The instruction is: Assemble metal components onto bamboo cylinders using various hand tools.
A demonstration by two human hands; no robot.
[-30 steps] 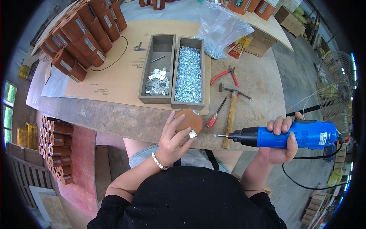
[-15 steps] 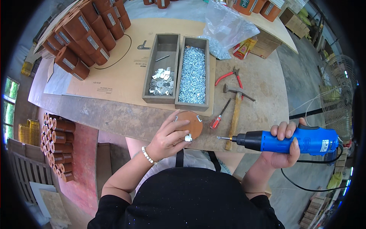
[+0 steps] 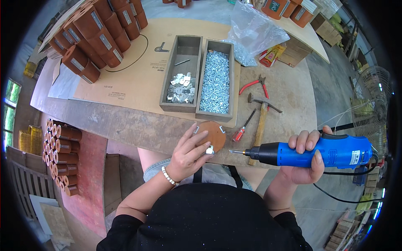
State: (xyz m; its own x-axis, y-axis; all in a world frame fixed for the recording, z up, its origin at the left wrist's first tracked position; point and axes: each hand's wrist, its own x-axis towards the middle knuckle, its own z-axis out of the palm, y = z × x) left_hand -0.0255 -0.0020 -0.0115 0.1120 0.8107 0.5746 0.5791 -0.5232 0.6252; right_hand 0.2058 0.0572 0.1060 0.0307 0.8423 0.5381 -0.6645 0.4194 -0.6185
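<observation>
My left hand [image 3: 190,152] grips a round reddish-brown piece [image 3: 217,136] at the table's front edge, its fingers across the left side. Two small metal clips show near the piece's upper rim. A small silver plate [image 3: 210,149] lies at its lower edge by my fingertips. My right hand [image 3: 307,154] is wrapped round a blue electric screwdriver [image 3: 335,152], held level. The bit points left at the round piece, a short gap away from it.
Behind the round piece stand a grey box of metal plates [image 3: 181,90] and a box of screws [image 3: 215,79]. A red-handled screwdriver [image 3: 238,134], a hammer [image 3: 260,125] and pliers [image 3: 255,85] lie to the right. Brown cylinders [image 3: 88,25] are stacked far left.
The electric screwdriver has moved left, bringing its bit nearer the round piece. My left hand keeps its hold on the piece. The whole view has shifted slightly.
</observation>
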